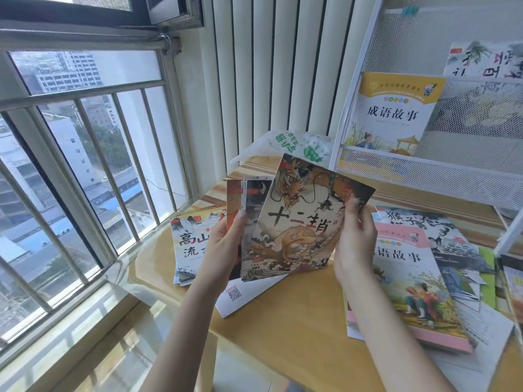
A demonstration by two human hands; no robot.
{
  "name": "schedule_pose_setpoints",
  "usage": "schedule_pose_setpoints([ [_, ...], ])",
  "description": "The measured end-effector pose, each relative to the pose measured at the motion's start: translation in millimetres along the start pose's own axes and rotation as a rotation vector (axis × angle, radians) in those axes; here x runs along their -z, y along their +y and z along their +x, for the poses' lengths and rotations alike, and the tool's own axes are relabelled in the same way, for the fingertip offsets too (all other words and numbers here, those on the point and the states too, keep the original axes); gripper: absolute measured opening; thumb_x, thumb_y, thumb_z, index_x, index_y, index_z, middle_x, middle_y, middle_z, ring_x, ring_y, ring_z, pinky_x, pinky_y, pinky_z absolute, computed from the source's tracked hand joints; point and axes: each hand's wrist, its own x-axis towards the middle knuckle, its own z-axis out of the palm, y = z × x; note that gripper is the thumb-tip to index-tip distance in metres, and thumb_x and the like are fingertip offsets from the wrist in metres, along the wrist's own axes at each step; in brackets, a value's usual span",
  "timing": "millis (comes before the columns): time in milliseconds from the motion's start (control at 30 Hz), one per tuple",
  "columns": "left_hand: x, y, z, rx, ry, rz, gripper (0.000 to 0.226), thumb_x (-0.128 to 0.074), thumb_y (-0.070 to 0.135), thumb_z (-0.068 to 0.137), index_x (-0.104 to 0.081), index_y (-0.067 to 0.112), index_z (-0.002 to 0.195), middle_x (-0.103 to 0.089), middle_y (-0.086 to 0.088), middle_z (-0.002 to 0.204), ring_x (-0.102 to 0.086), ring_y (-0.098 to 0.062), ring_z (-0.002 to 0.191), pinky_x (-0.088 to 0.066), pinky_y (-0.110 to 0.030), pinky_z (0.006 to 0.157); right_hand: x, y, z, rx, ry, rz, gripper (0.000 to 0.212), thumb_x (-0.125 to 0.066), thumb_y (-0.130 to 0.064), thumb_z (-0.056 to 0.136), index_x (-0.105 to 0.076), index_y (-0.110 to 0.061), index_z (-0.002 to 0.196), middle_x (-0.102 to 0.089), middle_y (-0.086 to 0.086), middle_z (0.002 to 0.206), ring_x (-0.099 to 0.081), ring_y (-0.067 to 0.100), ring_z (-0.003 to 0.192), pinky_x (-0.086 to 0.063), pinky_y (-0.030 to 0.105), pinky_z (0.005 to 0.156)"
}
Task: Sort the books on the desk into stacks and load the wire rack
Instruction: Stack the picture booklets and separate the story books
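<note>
Above the wooden desk (297, 329) I hold up a fan of several thin books. The front one is a dragon-cover book (300, 222), tilted to the right. My left hand (226, 244) grips the left edge of the bundle (249, 193) behind it. My right hand (353, 239) pinches the dragon book's right edge. The white wire rack (452, 165) stands at the right with a yellow-topped book (393, 111) upright in its lower tier and an ink-painting book (486, 60) above it.
On the desk lie a mountain-painting book (186, 244) at left, a white book with a QR code (240, 295), a pink-covered stack (407, 278) and a monkey-cover book (430, 230) at right. A green-and-white packet (294, 145) leans at the back. A barred window (79, 154) fills the left.
</note>
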Motion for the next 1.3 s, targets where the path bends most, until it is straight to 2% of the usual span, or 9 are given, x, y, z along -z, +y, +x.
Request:
schedule_pose_setpoints([
  [267,2,-8,1,0.008,0.002,0.001,0.043,-0.067,0.046,0.08,-0.07,0.011,0.106,-0.072,-0.02,0.099,-0.069,-0.036,0.094,-0.052,-0.056,0.086,3,5,3,-0.029,-0.087,-0.033,0.02,-0.058,-0.055,0.083,-0.062,-0.037,0.09,-0.067,-0.009,0.104,-0.06,0.011,0.103,-0.042,0.042,0.103],
  [467,-11,-5,-3,0.063,-0.025,0.013,0.019,-0.07,0.037,0.08,-0.059,0.025,0.09,-0.064,0.006,0.096,-0.065,-0.005,0.08,-0.057,-0.035,0.045,-6,-2,-10,-0.022,-0.169,-0.193,0.017,-0.047,-0.05,0.091,-0.05,-0.035,0.098,-0.062,-0.001,0.103,-0.06,0.009,0.098,-0.048,0.022,0.086],
  [567,-7,-10,-2,0.017,-0.042,0.074,0.041,-0.073,0.051,0.067,-0.065,0.019,0.09,-0.065,-0.01,0.101,-0.069,-0.014,0.086,-0.059,-0.038,0.047,-7,-7,-13,-0.085,-0.264,-0.172,0.054,-0.042,-0.06,0.089,-0.051,-0.018,0.122,-0.059,-0.004,0.11,-0.055,-0.003,0.095,-0.045,0.019,0.087],
  [733,-18,4,-7,-0.19,0.079,0.131,0.057,-0.058,0.063,0.067,-0.058,0.007,0.074,-0.057,-0.002,0.072,-0.058,-0.013,0.064,-0.051,-0.023,0.059,-14,-14,-20,-0.094,-0.2,-0.223,0.112,-0.05,-0.091,0.054,-0.051,0.006,0.109,-0.054,0.031,0.115,-0.054,0.045,0.106,-0.043,0.06,0.095],
  [900,-37,32,-1,-0.305,0.126,0.135,0.028,-0.059,0.032,0.089,-0.068,0.017,0.068,-0.06,-0.002,0.061,-0.05,-0.009,0.058,-0.04,-0.013,0.055,-15,-34,-19,-0.038,-0.214,-0.18,0.073,-0.037,-0.072,0.084,-0.05,-0.021,0.134,-0.059,-0.009,0.124,-0.05,0.002,0.113,-0.034,0.032,0.104],
  [967,-44,34,-3,-0.312,0.152,0.097,0.035,-0.055,0.023,0.084,-0.055,-0.001,0.059,-0.045,-0.021,0.058,-0.033,-0.026,0.055,-0.031,-0.024,0.049,-17,-39,-10,0.006,-0.164,-0.2,0.06,-0.042,-0.057,0.092,-0.06,-0.004,0.114,-0.061,0.007,0.093,-0.055,0.02,0.085,-0.039,0.033,0.083],
  [1000,-46,33,-4,-0.327,0.161,0.081,0.04,-0.054,0.025,0.083,-0.048,-0.008,0.059,-0.039,-0.024,0.056,-0.028,-0.029,0.054,-0.026,-0.026,0.052,-18,-41,-8,0.005,-0.146,-0.214,0.06,-0.047,-0.054,0.091,-0.06,0.002,0.108,-0.054,0.017,0.123,-0.053,0.026,0.081,-0.041,0.036,0.079],
  [1100,-44,26,-9,-0.329,0.15,0.12,0.05,-0.059,0.031,0.09,-0.044,0.004,0.051,-0.03,-0.018,0.05,-0.022,-0.025,0.045,-0.021,-0.026,0.05,-23,-40,-2,-0.067,-0.144,-0.19,0.042,-0.049,-0.052,0.077,-0.046,-0.01,0.076,-0.038,0.006,0.08,-0.04,0.02,0.075,-0.031,0.035,0.07],
  [1300,-18,-20,-22,-0.133,-0.066,0.304,0.015,-0.076,0.024,0.078,-0.063,0.025,0.071,-0.059,0.018,0.055,-0.052,0.001,0.052,-0.043,-0.016,0.056,-10,-26,-13,-0.072,-0.263,-0.33,0.088,-0.026,-0.086,0.074,-0.063,-0.017,0.114,-0.064,0.01,0.121,-0.058,0.028,0.112,-0.044,0.046,0.1],
])
